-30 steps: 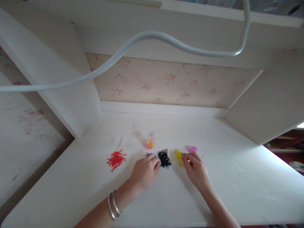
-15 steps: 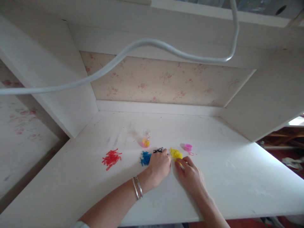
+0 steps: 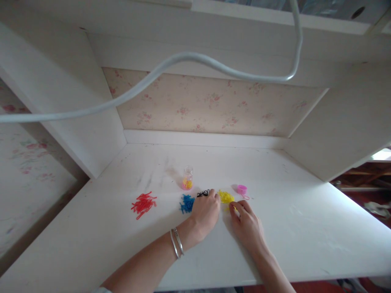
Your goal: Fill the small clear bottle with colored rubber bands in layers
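My left hand [image 3: 206, 211] is closed beside a small pile of black rubber bands [image 3: 203, 193], covering part of it; whatever its fingers hold is hidden. To its left lies a pile of blue rubber bands [image 3: 186, 203]. At the near edge of the yellow rubber bands [image 3: 226, 197], my right hand [image 3: 246, 219] has thumb and forefinger pinched, with a bit of yellow showing at the fingertips. Behind the piles stands a small clear jar [image 3: 188, 179], upright and lidless, with yellow bands in its lower part. Further left is a red rubber band pile [image 3: 144, 204].
A pink lid [image 3: 242, 189] with a loop lies right of the yellow pile on the white desk [image 3: 305, 228]. A white cable [image 3: 195, 57] crosses the upper view. Side panels [image 3: 342, 122] and a floral-papered back wall [image 3: 195, 106] enclose the desk.
My right hand has drawn slightly right, away from the yellow pile, and its finger and thumb have shifted. The left hand stays by the black bands.
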`<state>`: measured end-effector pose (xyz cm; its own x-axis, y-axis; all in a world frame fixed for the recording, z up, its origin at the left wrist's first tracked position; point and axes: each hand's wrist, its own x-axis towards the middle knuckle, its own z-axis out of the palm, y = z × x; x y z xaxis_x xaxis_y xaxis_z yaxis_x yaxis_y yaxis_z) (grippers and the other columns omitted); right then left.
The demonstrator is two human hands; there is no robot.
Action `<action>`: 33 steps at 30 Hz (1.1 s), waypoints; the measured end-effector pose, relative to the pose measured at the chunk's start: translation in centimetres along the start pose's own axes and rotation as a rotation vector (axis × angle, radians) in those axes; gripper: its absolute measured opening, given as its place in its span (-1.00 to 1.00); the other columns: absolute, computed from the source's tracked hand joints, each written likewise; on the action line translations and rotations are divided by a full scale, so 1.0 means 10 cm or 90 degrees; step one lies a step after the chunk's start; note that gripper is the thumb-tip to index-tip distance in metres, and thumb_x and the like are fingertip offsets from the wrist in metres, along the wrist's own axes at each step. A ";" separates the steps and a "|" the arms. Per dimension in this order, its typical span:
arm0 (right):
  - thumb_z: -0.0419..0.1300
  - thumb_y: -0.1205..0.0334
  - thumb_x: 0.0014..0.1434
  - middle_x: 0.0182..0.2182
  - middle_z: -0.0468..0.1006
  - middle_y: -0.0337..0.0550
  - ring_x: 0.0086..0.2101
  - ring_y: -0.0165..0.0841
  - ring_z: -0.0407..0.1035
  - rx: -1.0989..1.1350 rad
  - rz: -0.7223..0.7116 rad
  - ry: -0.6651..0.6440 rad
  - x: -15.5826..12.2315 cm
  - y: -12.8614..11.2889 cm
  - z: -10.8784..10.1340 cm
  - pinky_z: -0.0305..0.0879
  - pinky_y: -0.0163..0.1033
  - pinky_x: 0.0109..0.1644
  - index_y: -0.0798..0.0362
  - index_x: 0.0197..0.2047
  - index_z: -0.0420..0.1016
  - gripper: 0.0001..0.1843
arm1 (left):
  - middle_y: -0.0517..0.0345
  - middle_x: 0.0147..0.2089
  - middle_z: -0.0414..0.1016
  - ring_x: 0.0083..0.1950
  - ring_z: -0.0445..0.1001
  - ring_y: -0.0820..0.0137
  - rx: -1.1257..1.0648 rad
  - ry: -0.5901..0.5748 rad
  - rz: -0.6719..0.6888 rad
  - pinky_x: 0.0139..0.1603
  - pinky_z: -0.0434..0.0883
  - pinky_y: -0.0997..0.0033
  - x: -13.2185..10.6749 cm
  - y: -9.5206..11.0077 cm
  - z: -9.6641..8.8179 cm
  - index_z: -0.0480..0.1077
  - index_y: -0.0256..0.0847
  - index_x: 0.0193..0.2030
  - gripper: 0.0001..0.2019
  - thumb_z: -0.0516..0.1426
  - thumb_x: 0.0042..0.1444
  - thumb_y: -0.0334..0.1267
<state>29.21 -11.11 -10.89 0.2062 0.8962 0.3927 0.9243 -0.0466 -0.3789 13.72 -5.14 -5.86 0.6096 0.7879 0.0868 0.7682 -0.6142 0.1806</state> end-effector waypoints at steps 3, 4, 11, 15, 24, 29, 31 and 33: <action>-0.08 0.05 0.31 -0.25 0.50 -0.13 -0.50 -0.46 0.37 0.034 -0.001 0.015 0.00 0.02 0.01 0.22 -0.35 -0.45 -0.01 -0.19 0.53 -0.62 | 0.03 -0.13 0.40 -0.30 0.52 0.39 -0.034 0.030 -0.013 -0.35 0.44 0.43 -0.05 -0.02 -0.07 0.37 -0.18 -0.09 -0.75 -0.12 0.32 -0.34; -0.07 0.05 0.31 -0.26 0.50 -0.13 -0.51 -0.46 0.36 0.047 -0.002 0.023 0.00 0.03 0.01 0.23 -0.35 -0.44 0.00 -0.19 0.53 -0.62 | 0.05 -0.13 0.40 -0.30 0.52 0.40 -0.046 0.039 -0.019 -0.35 0.43 0.44 -0.07 -0.03 -0.10 0.37 -0.17 -0.09 -0.75 -0.12 0.32 -0.32; -0.02 0.01 0.29 -0.27 0.48 -0.12 -0.51 -0.46 0.32 0.100 0.013 0.073 -0.02 0.06 0.00 0.24 -0.33 -0.42 0.01 -0.19 0.52 -0.64 | 0.14 -0.13 0.44 -0.25 0.49 0.42 -0.085 0.201 -0.095 -0.33 0.37 0.49 -0.23 -0.35 -0.47 0.39 -0.10 -0.11 -0.73 -0.11 0.34 -0.18; -0.02 -0.01 0.29 -0.24 0.50 -0.10 -0.55 -0.47 0.29 0.129 0.035 0.073 -0.02 0.04 -0.02 0.25 -0.32 -0.42 0.01 -0.19 0.51 -0.63 | 0.15 -0.12 0.45 -0.23 0.48 0.43 -0.067 0.272 -0.159 -0.29 0.35 0.50 -0.22 -0.62 -0.70 0.40 -0.09 -0.09 -0.74 -0.10 0.34 -0.18; -0.02 -0.03 0.28 -0.22 0.53 -0.07 -0.54 -0.44 0.29 0.147 0.046 0.091 -0.02 0.03 -0.04 0.27 -0.28 -0.37 0.02 -0.18 0.50 -0.63 | 0.15 -0.10 0.44 -0.25 0.49 0.42 -0.004 0.254 -0.235 -0.32 0.31 0.48 -0.05 -0.88 -0.80 0.43 -0.08 -0.09 -0.74 -0.08 0.32 -0.20; -0.01 -0.03 0.28 -0.22 0.52 -0.08 -0.56 -0.46 0.27 0.155 0.054 0.087 -0.02 0.03 -0.04 0.26 -0.29 -0.38 0.02 -0.19 0.50 -0.63 | 0.19 -0.15 0.45 -0.28 0.49 0.41 0.021 0.258 -0.215 -0.34 0.29 0.47 -0.02 -0.91 -0.78 0.44 -0.06 -0.13 -0.74 -0.08 0.32 -0.20; 0.00 -0.03 0.27 -0.21 0.52 -0.08 -0.55 -0.45 0.27 0.158 0.060 0.087 -0.02 0.03 -0.04 0.26 -0.29 -0.38 0.02 -0.19 0.50 -0.64 | 0.19 -0.16 0.45 -0.29 0.48 0.42 0.028 0.255 -0.213 -0.36 0.27 0.47 -0.02 -0.92 -0.79 0.45 -0.06 -0.14 -0.73 -0.08 0.32 -0.19; 0.01 -0.03 0.27 -0.21 0.52 -0.08 -0.54 -0.45 0.28 0.167 0.068 0.087 -0.02 0.04 -0.04 0.26 -0.29 -0.37 0.02 -0.20 0.50 -0.64 | 0.19 -0.17 0.45 -0.30 0.48 0.43 0.033 0.259 -0.221 -0.38 0.26 0.47 -0.04 -0.93 -0.80 0.45 -0.06 -0.15 -0.72 -0.09 0.32 -0.19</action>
<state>29.67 -11.48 -10.84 0.3554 0.8237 0.4418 0.7846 -0.0060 -0.6199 4.74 0.64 0.29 0.2002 0.8922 0.4048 0.9261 -0.3072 0.2189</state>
